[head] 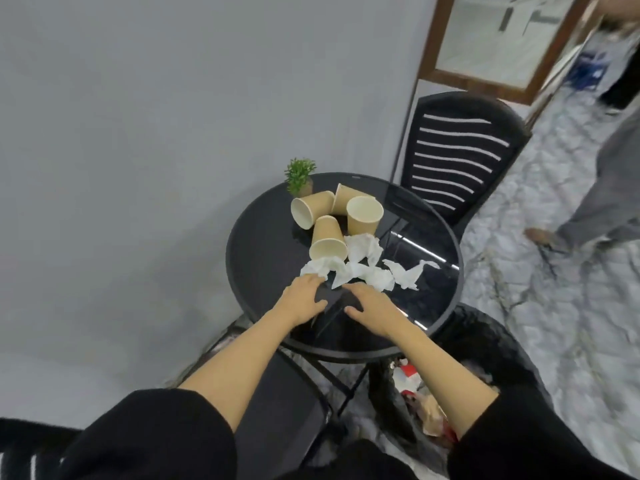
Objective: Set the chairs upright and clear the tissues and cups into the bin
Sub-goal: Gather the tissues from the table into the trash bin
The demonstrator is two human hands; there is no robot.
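Note:
Several tan paper cups (329,237) lie tipped on the round black glass table (263,244); one cup (364,214) stands upright. Crumpled white tissues (367,268) are strewn in front of the cups. My left hand (304,294) reaches over the table, fingers spread, its tips touching the leftmost tissue (317,266). My right hand (372,304) hovers open just short of the tissues, holding nothing. A black slatted chair (460,161) stands upright behind the table. A black bin (485,341) with rubbish inside sits under the table's right side.
A small green potted plant (299,176) stands at the table's far edge. The grey wall is on the left. Another person's legs (595,202) cross the marble floor at right. A second dark chair (284,403) is partly visible below the table near me.

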